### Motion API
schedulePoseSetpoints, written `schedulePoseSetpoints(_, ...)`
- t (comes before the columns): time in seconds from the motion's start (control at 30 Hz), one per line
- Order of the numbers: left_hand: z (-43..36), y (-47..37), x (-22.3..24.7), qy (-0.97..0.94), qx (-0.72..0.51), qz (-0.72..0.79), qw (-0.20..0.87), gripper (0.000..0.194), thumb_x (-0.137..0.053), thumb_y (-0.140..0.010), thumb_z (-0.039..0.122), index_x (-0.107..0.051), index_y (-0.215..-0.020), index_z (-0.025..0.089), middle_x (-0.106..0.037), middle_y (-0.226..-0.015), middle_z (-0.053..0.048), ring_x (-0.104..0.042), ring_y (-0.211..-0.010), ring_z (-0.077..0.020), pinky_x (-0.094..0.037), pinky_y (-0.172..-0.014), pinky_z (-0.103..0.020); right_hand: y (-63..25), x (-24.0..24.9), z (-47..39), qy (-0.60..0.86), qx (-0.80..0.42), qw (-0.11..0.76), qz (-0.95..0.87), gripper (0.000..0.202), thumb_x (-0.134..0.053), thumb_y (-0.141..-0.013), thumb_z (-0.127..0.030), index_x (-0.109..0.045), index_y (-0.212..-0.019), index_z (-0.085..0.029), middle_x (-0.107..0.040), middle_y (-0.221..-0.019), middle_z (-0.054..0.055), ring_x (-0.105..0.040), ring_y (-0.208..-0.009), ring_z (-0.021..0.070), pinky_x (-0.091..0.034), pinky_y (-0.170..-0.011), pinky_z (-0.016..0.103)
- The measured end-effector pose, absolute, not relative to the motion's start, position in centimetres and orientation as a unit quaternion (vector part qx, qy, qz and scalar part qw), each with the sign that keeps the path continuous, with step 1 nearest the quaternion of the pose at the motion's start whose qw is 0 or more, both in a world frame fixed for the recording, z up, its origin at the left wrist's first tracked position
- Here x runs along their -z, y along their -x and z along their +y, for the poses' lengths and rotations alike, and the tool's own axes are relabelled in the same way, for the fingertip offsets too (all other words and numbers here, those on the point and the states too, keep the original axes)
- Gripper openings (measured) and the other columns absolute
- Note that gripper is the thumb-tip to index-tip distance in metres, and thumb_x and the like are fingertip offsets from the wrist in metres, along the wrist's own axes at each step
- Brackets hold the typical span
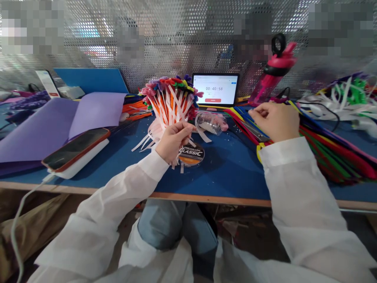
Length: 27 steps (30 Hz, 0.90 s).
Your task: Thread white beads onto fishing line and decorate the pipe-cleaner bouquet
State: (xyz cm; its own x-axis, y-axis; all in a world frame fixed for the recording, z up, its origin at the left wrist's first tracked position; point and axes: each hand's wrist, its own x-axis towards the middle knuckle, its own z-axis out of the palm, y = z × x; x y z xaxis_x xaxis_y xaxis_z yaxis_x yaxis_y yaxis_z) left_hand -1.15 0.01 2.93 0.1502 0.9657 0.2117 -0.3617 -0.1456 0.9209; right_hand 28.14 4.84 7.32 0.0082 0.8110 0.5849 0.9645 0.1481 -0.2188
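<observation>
My left hand (pixel 176 141) is closed around the lower stems of a bouquet (pixel 173 100) of orange stems, white ribbon strips and colourful fuzzy flowers, held upright over the blue table. A round black and orange disc labelled CLASSIC (pixel 192 154) lies just beside that hand. Over at the right, my right hand (pixel 273 118) is pinched above bundled pipe cleaners (pixel 335 153) and scissors (pixel 255 130); what its fingertips hold, if anything, is too small to make out. A clear plastic container (pixel 209 123) rests between the hands.
Behind the bouquet stands a tablet (pixel 215 89) showing a timer, with a pink bottle (pixel 272 72) to its right. Purple sheets (pixel 38 129) and a phone (pixel 76 149) on a white block lie left. White ribbons (pixel 347 96) are heaped far right. The table's front edge (pixel 212 199) is near.
</observation>
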Motion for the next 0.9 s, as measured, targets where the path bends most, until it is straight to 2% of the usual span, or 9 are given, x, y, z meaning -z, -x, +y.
schedulePoseSetpoints(0.2,0.1,1.3,-3.1,-0.476,-0.584,0.308,0.581,0.015,-0.075,-0.08,0.025,-0.069,-0.075,0.013,-0.05,-0.061,0.004,-0.037,-0.047,-0.0009,-0.028,-0.042,-0.015,-30.7,-8.1,2.6,0.752,0.138,0.124,-0.632,0.021,-0.07,-0.082,-0.04,-0.073,-0.086,-0.02,-0.072,-0.083,0.013,-0.058,-0.073,0.0238,-0.03,-0.062,0.036)
schedulePoseSetpoints(0.3,0.2,1.4,-3.0,-0.471,-0.584,0.307,0.585,0.014,-0.075,-0.079,0.026,-0.069,-0.075,0.013,-0.05,-0.06,0.004,-0.035,-0.045,-0.0004,-0.025,-0.041,-0.015,-33.2,-6.9,0.6,0.759,0.124,0.023,-0.639,0.027,-0.074,-0.075,-0.047,-0.069,-0.082,-0.021,-0.069,-0.078,0.013,-0.058,-0.072,0.026,-0.031,-0.061,0.036)
schedulePoseSetpoints(0.33,0.2,1.4,-3.0,-0.471,-0.581,0.307,0.588,0.014,-0.075,-0.079,0.025,-0.069,-0.075,0.013,-0.051,-0.061,0.004,-0.035,-0.044,-0.0002,-0.024,-0.04,-0.015,-34.0,-6.3,-0.1,0.756,0.113,0.002,-0.645,0.029,-0.071,-0.077,-0.049,-0.066,-0.084,-0.022,-0.069,-0.078,0.013,-0.058,-0.071,0.026,-0.031,-0.061,0.036)
schedulePoseSetpoints(0.4,0.0,1.3,-3.0,-0.469,-0.576,0.306,0.596,0.014,-0.074,-0.08,0.025,-0.069,-0.076,0.012,-0.052,-0.061,0.004,-0.035,-0.044,0.0001,-0.022,-0.04,-0.015,-35.1,-5.0,-1.3,0.746,0.081,-0.02,-0.661,0.036,-0.07,-0.076,-0.052,-0.061,-0.093,-0.022,-0.069,-0.08,0.013,-0.059,-0.069,0.0256,-0.032,-0.059,0.035)
schedulePoseSetpoints(0.57,-0.2,1.2,-3.1,-0.461,-0.56,0.298,0.621,0.016,-0.074,-0.08,0.025,-0.069,-0.076,0.011,-0.048,-0.06,0.004,-0.035,-0.046,-0.0004,-0.024,-0.041,-0.015,-35.6,-3.5,-1.8,0.744,0.082,-0.022,-0.663,0.042,-0.072,-0.068,-0.055,-0.055,-0.085,-0.02,-0.068,-0.087,0.02,-0.058,-0.066,0.0249,-0.032,-0.058,0.035)
schedulePoseSetpoints(0.67,0.0,1.3,-3.3,-0.452,-0.547,0.296,0.639,0.016,-0.075,-0.079,0.025,-0.068,-0.076,0.01,-0.046,-0.059,0.004,-0.032,-0.045,-0.0004,-0.022,-0.04,-0.015,-36.6,-4.1,-1.0,0.75,0.045,0.017,-0.659,0.04,-0.073,-0.066,-0.058,-0.056,-0.071,-0.022,-0.067,-0.078,0.016,-0.054,-0.061,0.022,-0.033,-0.058,0.036)
schedulePoseSetpoints(0.77,0.1,1.3,-3.5,-0.442,-0.534,0.3,0.655,0.015,-0.074,-0.079,0.023,-0.068,-0.077,0.009,-0.046,-0.059,0.004,-0.031,-0.043,0.0,-0.02,-0.039,-0.015,-38.3,-5.0,-1.0,0.754,-0.046,0.153,-0.637,0.03,-0.07,-0.071,-0.049,-0.059,-0.068,-0.021,-0.067,-0.074,0.012,-0.055,-0.062,0.0207,-0.037,-0.062,0.036)
schedulePoseSetpoints(0.83,0.1,1.2,-3.7,-0.435,-0.528,0.304,0.663,0.014,-0.072,-0.081,0.021,-0.067,-0.076,0.009,-0.045,-0.057,0.004,-0.03,-0.042,0.0,-0.019,-0.039,-0.015,-38.9,-5.5,-1.9,0.761,-0.075,0.202,-0.612,0.029,-0.065,-0.077,-0.049,-0.056,-0.071,-0.022,-0.063,-0.068,0.01,-0.056,-0.06,0.0204,-0.039,-0.058,0.035)
schedulePoseSetpoints(0.9,-0.1,1.1,-3.8,-0.428,-0.525,0.307,0.669,0.013,-0.07,-0.082,0.02,-0.067,-0.075,0.009,-0.046,-0.056,0.004,-0.03,-0.042,0.0001,-0.018,-0.039,-0.014,-38.2,-5.7,-3.4,0.723,-0.237,0.334,-0.556,0.03,-0.073,-0.072,-0.047,-0.054,-0.073,-0.024,-0.058,-0.062,0.006,-0.052,-0.051,0.0175,-0.037,-0.049,0.033)
